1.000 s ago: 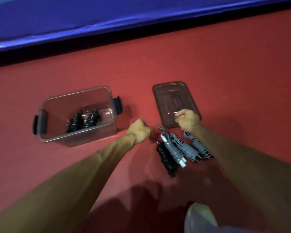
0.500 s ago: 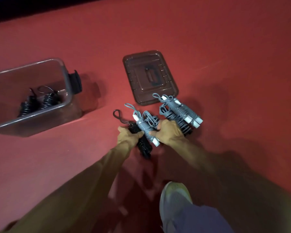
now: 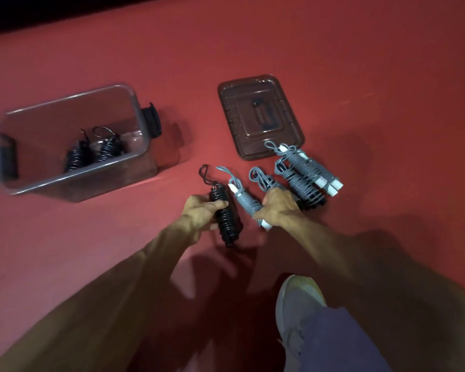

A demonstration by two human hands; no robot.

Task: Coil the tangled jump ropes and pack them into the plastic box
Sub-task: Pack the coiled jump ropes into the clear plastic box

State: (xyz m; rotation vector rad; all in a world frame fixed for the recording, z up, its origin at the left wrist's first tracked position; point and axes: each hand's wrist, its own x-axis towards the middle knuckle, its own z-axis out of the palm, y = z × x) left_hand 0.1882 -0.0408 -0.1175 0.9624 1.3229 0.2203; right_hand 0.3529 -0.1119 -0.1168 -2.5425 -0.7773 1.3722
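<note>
While both hands meet near the middle of the frame, the left hand has its fingers curled round a black coiled jump rope, with the thumb lying across the coil. Just right of it, the right hand has its fingers clamped on a grey coiled jump rope with white handle ends. Both bundles sit low over the red floor (whether they touch it I cannot tell). More grey coiled ropes lie beside the right hand, further right, and their upper loops overlap the lower edge of the brown lid, which lies flat in the upper middle. At the left stands the clear plastic box, uncovered, with two black coiled ropes on its bottom. A grey shoe shows at the lower right.
</note>
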